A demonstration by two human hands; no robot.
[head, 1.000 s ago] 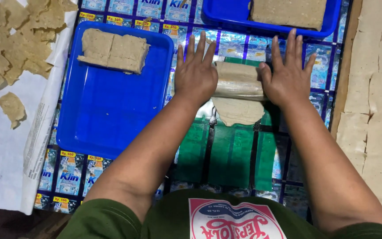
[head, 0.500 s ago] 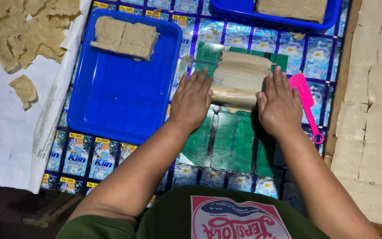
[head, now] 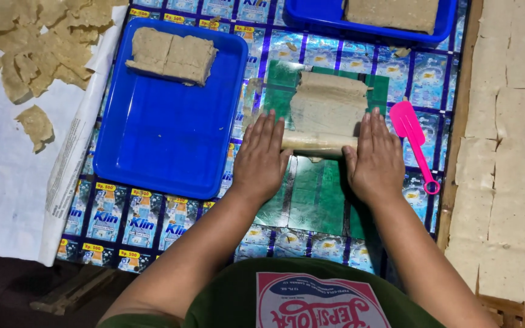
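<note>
Both hands lie flat, fingers spread, left hand [head: 264,159] and right hand [head: 377,161] pressing the ends of a roller [head: 318,143] over thin dough [head: 329,104] at centre; pink spatula [head: 417,143] at three o'clock; blue tray [head: 165,143] at nine.

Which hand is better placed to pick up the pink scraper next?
Probably the right hand: the pink scraper lies just beside it on the mat, apart from its fingers. The left hand is on the far end of the roller, so it would have to cross over.
</note>
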